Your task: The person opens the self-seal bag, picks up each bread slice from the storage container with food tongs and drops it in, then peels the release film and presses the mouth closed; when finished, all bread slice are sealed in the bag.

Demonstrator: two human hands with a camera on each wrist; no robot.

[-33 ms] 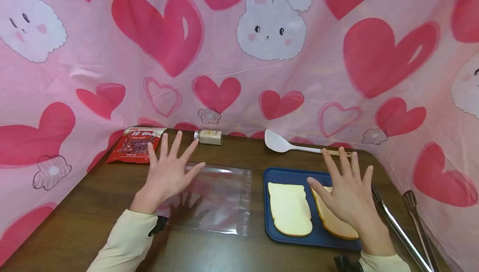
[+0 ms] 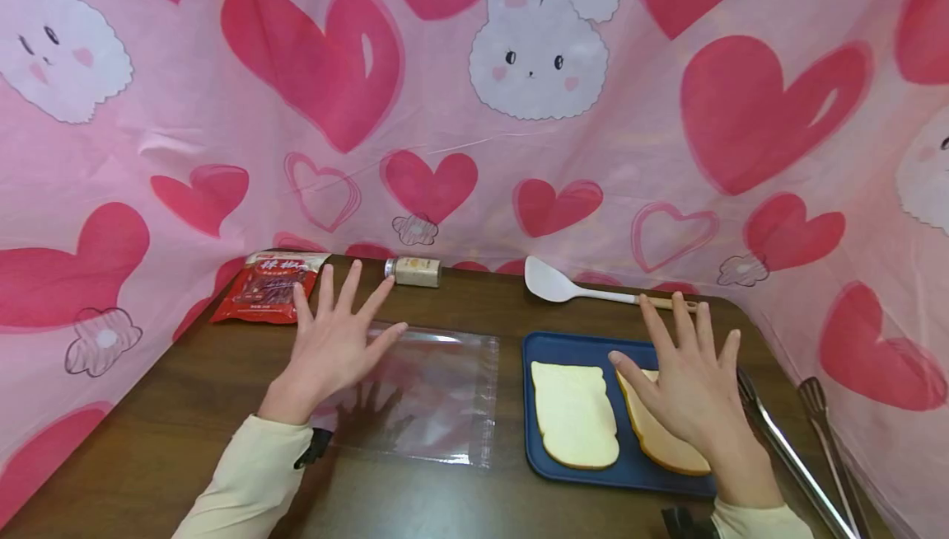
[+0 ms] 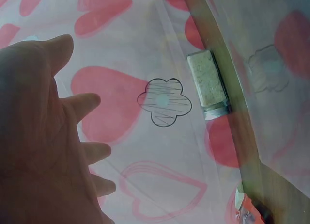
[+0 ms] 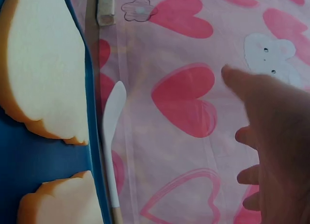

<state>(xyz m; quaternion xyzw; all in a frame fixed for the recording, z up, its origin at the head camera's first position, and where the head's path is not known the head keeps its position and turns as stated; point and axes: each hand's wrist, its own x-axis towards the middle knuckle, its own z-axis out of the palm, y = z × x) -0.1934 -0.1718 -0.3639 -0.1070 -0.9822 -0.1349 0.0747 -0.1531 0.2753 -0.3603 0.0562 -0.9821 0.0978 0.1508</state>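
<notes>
My left hand [image 2: 326,353] is held above a clear plastic bag [image 2: 445,407], fingers spread, and its shadow falls on the bag. Over the right side of a blue tray [image 2: 549,477] hovers my right hand [image 2: 689,391], also with spread fingers and nothing in it. Two bread slices lie on that tray: the left slice [image 2: 574,415] is fully visible, while the right slice [image 2: 656,432] is partly hidden by my right hand. In the wrist views, the left palm [image 3: 38,136] and the right hand [image 4: 286,136] hold nothing.
At the back left of the brown table [image 2: 185,407] lies a red food packet [image 2: 259,292], near a small seasoning jar [image 2: 417,272] on its side. A white spatula [image 2: 549,279] lies behind the tray. Metal tongs [image 2: 793,448] and a dark slotted utensil [image 2: 823,424] are at the right.
</notes>
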